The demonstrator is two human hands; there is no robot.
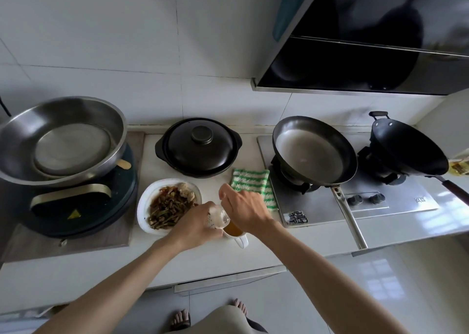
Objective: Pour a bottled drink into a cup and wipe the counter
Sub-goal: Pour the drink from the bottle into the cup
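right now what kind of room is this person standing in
Most likely a home kitchen: a gas stove carrying a frying pan and a black wok, a range hood above them, and a plate of cooked food on the white counter.

The white stone table [266, 247] runs left to right. At far left a grey mat [121, 234] lies on it. Mid-table, a black lidded clay pot [199, 147] sits far, a white plate of brown stir-fried vegetables [144, 207] nearer, a white handled cup [237, 236] of amber drink nearest. A green-and-white striped cloth [252, 181] lies beside the steel gas hob [396, 201] at right.
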